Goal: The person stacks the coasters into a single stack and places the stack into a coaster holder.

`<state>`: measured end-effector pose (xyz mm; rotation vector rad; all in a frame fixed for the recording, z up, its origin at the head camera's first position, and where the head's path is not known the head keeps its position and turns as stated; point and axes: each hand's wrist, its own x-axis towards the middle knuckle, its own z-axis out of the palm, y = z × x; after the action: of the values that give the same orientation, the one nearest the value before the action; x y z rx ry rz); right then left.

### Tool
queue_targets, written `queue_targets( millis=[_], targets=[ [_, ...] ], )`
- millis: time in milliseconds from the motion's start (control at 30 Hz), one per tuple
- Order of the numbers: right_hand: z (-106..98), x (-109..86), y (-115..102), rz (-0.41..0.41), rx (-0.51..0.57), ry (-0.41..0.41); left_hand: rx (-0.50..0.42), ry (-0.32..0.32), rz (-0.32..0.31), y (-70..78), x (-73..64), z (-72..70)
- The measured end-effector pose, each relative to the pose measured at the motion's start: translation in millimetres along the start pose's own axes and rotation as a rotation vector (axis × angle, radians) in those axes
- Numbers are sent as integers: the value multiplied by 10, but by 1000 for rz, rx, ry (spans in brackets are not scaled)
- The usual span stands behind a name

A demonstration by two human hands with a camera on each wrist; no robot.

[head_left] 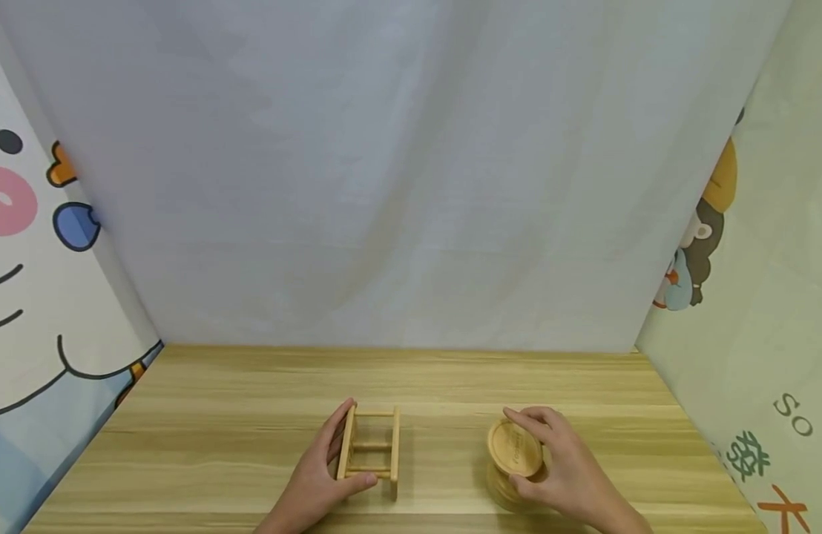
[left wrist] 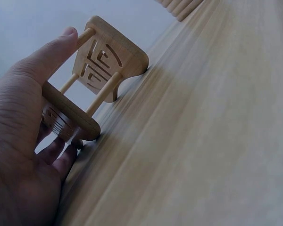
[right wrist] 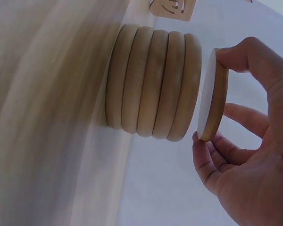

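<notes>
My left hand [head_left: 311,478] grips a small wooden coaster rack [head_left: 395,445] by its left panel, thumb along the near rod and the other fingers behind. The rack stands on the table, its two carved panels [left wrist: 115,49] joined by round rods. To the right, my right hand [head_left: 571,471] pinches a round wooden coaster [head_left: 515,447] at its rim between thumb and fingers. Lettering marks the coaster's top, and its underside [right wrist: 208,101] looks white. Below it stands a stack of several round-edged coasters [right wrist: 153,82]; a narrow gap separates them in the right wrist view.
The wood-grain table [head_left: 251,400] ends at a pale grey cloth backdrop [head_left: 384,185]. Printed cartoon cloths hang at the left [head_left: 44,297] and right [head_left: 751,297]. Bare tabletop lies between the rack and the stack.
</notes>
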<state>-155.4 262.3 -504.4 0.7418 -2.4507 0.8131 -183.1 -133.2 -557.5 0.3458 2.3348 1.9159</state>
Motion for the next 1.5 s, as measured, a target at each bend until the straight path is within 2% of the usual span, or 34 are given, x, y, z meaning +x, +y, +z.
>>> queue_targets(
  millis=[267, 800, 1100, 1500],
  targets=[
    [-23, -35, 19, -25, 9, -7, 6, 4, -4, 5, 9, -12],
    [-47, -118, 31, 8, 5, -44, 5, 6, 4, 9, 13, -9],
    [-32, -147, 29, 7, -34, -62, 14, -1, 3, 7, 12, -11],
    [-8, -179, 55, 1, -24, -77, 9, -6, 9, 7, 14, 2]
  ],
)
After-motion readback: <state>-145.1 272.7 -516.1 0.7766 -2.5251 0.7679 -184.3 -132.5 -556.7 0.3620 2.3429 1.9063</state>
